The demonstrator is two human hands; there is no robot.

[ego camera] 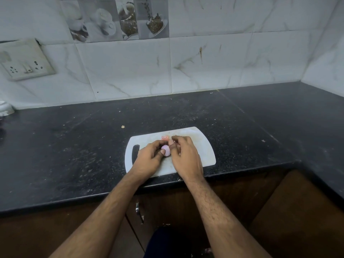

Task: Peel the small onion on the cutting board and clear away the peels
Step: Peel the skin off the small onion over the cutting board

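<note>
A small pale pink onion point(166, 151) sits between my two hands over the white cutting board point(202, 146). My left hand point(149, 159) holds it from the left, thumb pressed against its side. My right hand point(183, 154) is curled at the onion's right side, with thumb and fingertips pinched at its top. A few pinkish orange peels point(164, 137) lie on the board just behind my fingers. Most of the onion is hidden by my fingers.
The board lies near the front edge of a dark speckled counter point(74, 146). A tiled wall with a switch socket point(24, 62) stands behind. A white object point(5, 108) is at the far left edge. Small scraps point(122, 126) dot the counter.
</note>
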